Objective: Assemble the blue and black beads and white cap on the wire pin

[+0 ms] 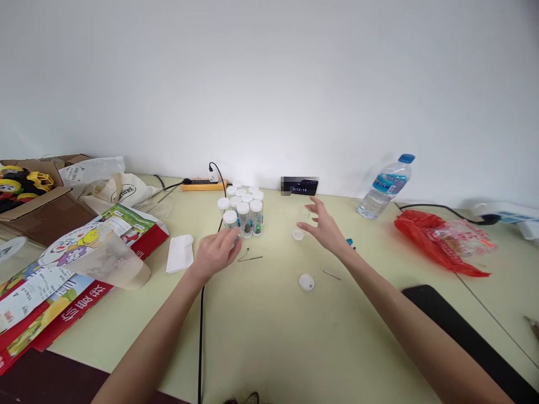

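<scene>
Several clear tubes with white lids (243,209) stand grouped left of centre, some with small dark or green pieces inside. My left hand (219,249) is closed at the front left of the group; what its fingers hold, if anything, is hidden. My right hand (320,224) hovers with thumb and fingers apart, right of the tubes, near a small round white lid (298,234). Nearer me lies a second round lid (306,282) with a tiny dark piece on it. A bent hex key (332,273) lies right of it, and thin bent metal pieces (250,258) lie beside my left hand.
A phone (300,186) leans on the wall. Right are a water bottle (386,187), a red bag (438,244) and a black object (458,336). Left are a folded tissue (179,253), a plastic cup (113,261) and a cardboard box (50,216). A black cable (201,336) crosses the table.
</scene>
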The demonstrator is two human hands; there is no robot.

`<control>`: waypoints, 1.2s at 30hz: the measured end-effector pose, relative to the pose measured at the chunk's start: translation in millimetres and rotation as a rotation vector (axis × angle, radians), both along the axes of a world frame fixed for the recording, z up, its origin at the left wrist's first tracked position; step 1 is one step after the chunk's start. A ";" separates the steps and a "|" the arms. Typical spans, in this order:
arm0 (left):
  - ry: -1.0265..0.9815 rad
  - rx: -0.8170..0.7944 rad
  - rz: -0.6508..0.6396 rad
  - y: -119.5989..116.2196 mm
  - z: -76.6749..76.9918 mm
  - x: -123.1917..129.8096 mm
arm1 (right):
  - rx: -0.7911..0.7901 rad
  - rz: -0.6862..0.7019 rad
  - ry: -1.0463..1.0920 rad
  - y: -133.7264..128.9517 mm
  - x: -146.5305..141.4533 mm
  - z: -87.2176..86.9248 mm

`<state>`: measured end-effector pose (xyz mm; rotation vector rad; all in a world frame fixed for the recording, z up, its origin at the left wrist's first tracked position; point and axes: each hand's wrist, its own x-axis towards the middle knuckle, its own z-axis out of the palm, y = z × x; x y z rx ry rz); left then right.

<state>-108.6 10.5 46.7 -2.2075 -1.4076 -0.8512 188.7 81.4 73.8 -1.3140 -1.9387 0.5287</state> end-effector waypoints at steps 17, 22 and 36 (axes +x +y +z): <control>0.343 -0.127 -0.247 -1.4 -5.2 17.6 | -0.256 0.436 -0.050 -109.8 -44.0 -14.3; -0.090 -0.357 -0.461 -12.0 7.1 18.9 | 0.042 0.155 -0.198 -76.6 3.9 -1.8; -0.389 -0.946 -0.443 -24.2 -3.1 61.7 | 0.035 -0.241 -0.817 -27.2 85.4 -52.2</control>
